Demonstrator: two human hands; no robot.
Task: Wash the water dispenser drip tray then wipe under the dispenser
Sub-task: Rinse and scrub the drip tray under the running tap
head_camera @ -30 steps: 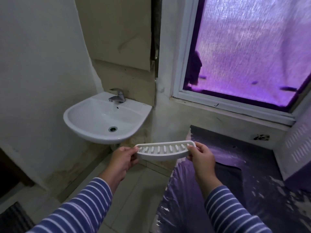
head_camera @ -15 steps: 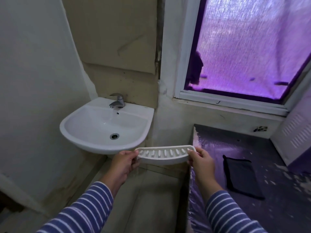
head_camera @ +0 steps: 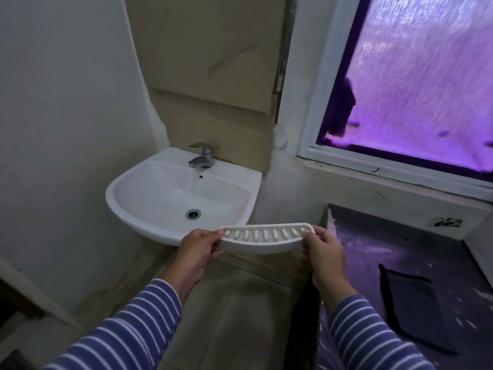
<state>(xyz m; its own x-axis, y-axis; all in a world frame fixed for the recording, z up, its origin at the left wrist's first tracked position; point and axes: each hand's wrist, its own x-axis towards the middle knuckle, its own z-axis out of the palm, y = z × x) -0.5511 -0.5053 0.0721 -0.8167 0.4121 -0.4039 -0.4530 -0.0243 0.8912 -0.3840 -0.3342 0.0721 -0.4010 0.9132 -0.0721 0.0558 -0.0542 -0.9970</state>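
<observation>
I hold a white curved drip tray (head_camera: 266, 237) with a row of slots level in front of me, just right of the front rim of a white wall basin (head_camera: 149, 201). My left hand (head_camera: 198, 251) grips its left end and my right hand (head_camera: 324, 249) grips its right end. A chrome tap (head_camera: 201, 158) at the back of the basin runs a thin stream of water. A dark cloth (head_camera: 416, 305) lies flat on the purple-lit counter at the right.
The counter (head_camera: 373, 236) covered in shiny film fills the lower right, under a frosted window (head_camera: 426, 76) glowing purple. A white vented panel (head_camera: 482, 244) stands at the far right edge. Tiled floor (head_camera: 240, 316) lies below my arms; walls close in on the left.
The basin has come nearer and larger in view as I moved toward it with the tray. Water now runs visibly from the tap. Both hands keep the same hold.
</observation>
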